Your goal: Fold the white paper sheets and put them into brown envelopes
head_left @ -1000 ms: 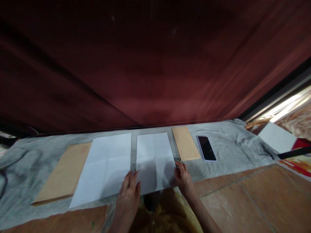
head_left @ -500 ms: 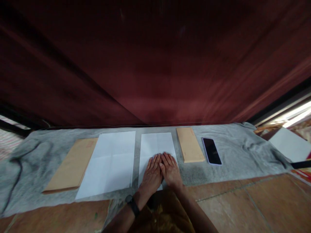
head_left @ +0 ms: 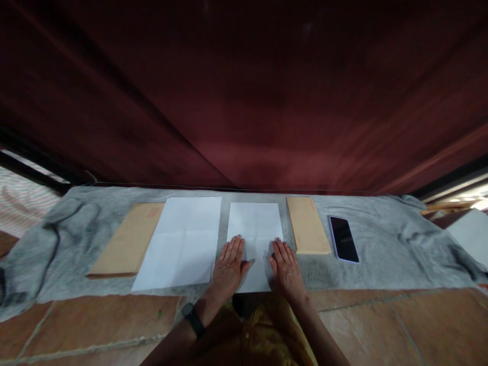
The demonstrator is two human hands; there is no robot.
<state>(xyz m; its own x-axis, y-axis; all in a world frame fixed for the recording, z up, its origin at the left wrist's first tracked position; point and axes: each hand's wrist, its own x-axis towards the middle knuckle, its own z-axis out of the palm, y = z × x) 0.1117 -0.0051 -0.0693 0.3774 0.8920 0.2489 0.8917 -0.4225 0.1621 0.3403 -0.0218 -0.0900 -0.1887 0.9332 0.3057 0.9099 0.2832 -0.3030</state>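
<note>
A white sheet of paper (head_left: 257, 221) with faint crease lines lies flat in front of me. My left hand (head_left: 231, 262) rests on its left edge, palm down, fingers stretched forward and thumb out to the side. On the right edge lies my right hand (head_left: 285, 264), also flat with its fingers extended. Bare paper shows between the two hands. Left of it is a larger stack of creased white paper (head_left: 183, 234), close to my left hand. A narrow brown envelope stack (head_left: 308, 226) lies just beyond my right hand.
Wider brown envelopes (head_left: 131, 236) lie at the left, partly under the larger white paper. A phone (head_left: 343, 239) with a dark screen lies at the right. Everything rests on a grey cloth (head_left: 392, 244) before a dark red curtain (head_left: 267, 127). Tiled floor (head_left: 114, 320) runs along the front.
My hands were together at the middle of the sheet. They have moved apart, left hand to the left edge and right hand to the right. The camera view has shifted slightly.
</note>
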